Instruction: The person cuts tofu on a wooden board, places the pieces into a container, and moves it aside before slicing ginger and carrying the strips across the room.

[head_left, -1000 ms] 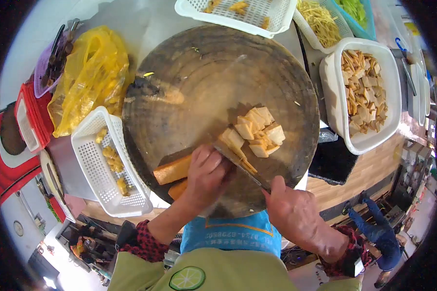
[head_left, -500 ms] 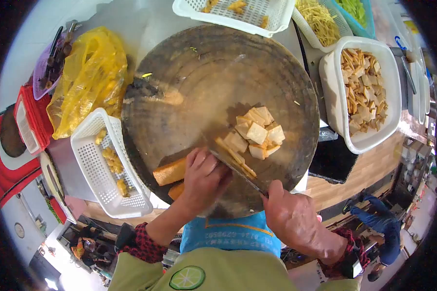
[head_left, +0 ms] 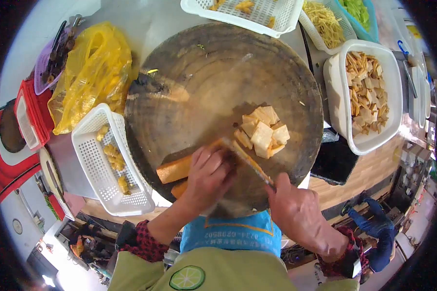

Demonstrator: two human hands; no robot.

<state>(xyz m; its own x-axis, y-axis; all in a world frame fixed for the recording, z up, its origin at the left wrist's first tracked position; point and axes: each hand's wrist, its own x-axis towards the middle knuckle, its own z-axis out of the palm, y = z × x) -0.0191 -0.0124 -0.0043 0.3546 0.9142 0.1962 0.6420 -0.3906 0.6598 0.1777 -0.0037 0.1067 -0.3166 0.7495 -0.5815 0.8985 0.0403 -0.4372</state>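
Observation:
A round wooden chopping block (head_left: 194,106) lies before me. My left hand (head_left: 210,175) presses with curled fingers on brown tofu-like blocks (head_left: 174,169), whose ends stick out to its left. My right hand (head_left: 298,211) is closed round the handle of a knife (head_left: 251,165). The blade slants up and left from that hand to my left fingertips, with a thin slice along it. Just beyond the blade, square cut slices (head_left: 263,133) lie in a loose pile on the block.
A white tub (head_left: 340,97) of cut pieces stands at the right. White baskets (head_left: 90,165) hold yellow lumps at left and top. Nearby are a yellow plastic bag (head_left: 94,72), a basket of shreds (head_left: 325,24) and red trays (head_left: 34,116). Another person (head_left: 376,228) is at lower right.
The slices that lay along the blade now sit nearer the pile, which has shifted slightly. The knife has turned a little steeper. My left hand still presses on the blocks.

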